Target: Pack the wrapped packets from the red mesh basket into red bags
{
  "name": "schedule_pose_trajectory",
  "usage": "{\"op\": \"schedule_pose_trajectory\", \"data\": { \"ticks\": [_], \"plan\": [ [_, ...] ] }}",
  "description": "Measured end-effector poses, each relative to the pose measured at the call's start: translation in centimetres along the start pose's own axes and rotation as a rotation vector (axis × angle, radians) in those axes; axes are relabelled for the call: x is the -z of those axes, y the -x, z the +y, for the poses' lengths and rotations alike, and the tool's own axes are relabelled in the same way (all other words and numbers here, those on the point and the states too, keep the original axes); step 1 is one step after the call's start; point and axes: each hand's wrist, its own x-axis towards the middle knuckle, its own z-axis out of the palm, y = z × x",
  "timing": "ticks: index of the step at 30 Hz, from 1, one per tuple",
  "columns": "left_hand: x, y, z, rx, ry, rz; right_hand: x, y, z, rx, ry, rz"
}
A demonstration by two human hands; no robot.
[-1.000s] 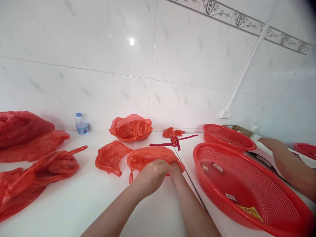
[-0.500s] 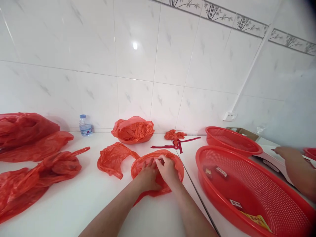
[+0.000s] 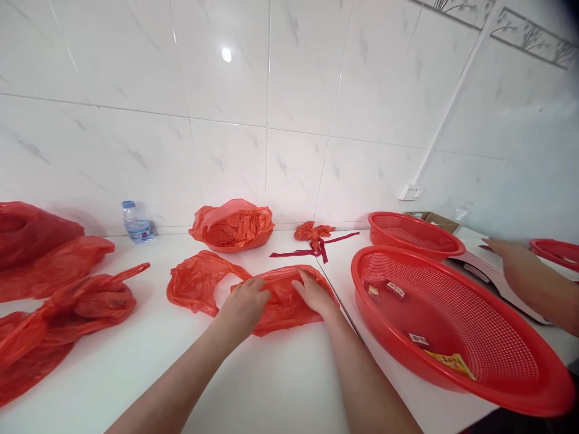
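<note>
A thin red plastic bag [image 3: 289, 304] lies spread on the white table in front of me, its mouth lower and flatter. At its left edge my left hand [image 3: 244, 306] has curled fingers closed on the film. Over the bag's right side rests my right hand [image 3: 315, 295], thumb and fingers apart, touching the plastic. One loop of red film, a bag handle [image 3: 192, 283], spreads out on the left. Behind stands another red bag [image 3: 233, 226] with crumpled red plastic inside.
Large red baskets [image 3: 434, 395] stand at right, the nearer holding several small packets. Full red bags [image 3: 90, 301] and a water bottle [image 3: 137, 224] are at left. Dark red ribbon [image 3: 319, 248] lies near the wall. A co-worker's arm [image 3: 529, 280] reaches over a scale [image 3: 479, 274].
My left hand has come out of the bag to its left edge. My right hand has opened from a pinch. The bag mouth has flattened, and the view has shifted slightly.
</note>
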Motion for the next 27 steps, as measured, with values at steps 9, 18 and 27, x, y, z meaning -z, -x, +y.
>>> {"op": "schedule_pose_trajectory", "data": {
  "ticks": [9,18,27],
  "plan": [
    [-2.1,1.6,1.5,-0.083,0.052,-0.185,-0.4,-1.1,0.6,-0.083,0.23,0.058],
    [-2.5,2.4,-0.2,-0.021,-0.022,0.13,-1.1,-0.6,0.3,-0.075,0.23,0.164],
    [-3.1,2.5,-1.8,0.217,-0.097,0.133,-1.7,1.1,-1.7,-0.02,0.279,0.134]
  ]
}}
